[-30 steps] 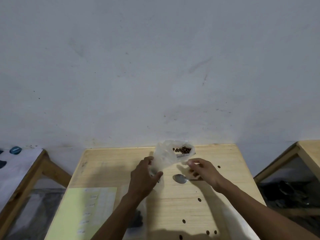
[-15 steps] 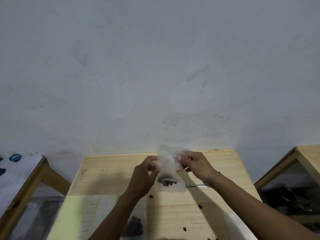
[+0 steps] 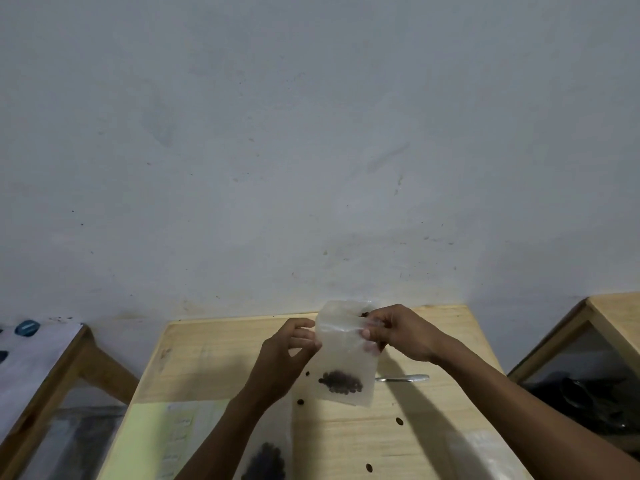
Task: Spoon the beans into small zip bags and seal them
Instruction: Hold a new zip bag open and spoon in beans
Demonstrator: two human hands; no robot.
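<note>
From my remote seat I see both hands holding a small zip bag (image 3: 346, 355) upright above the surface (image 3: 433, 427), the left hand (image 3: 287, 355) pinching its left upper edge and the right hand (image 3: 398, 332) pinching the right end of its mouth, beans (image 3: 341, 382) settled at the bottom. I judge filling of this bag done and sealing under way; another bag of beans (image 3: 265, 460) lies below the left grip. A spoon (image 3: 403, 378) rests just below the right grip, with open room beyond it to the surface's right edge.
</note>
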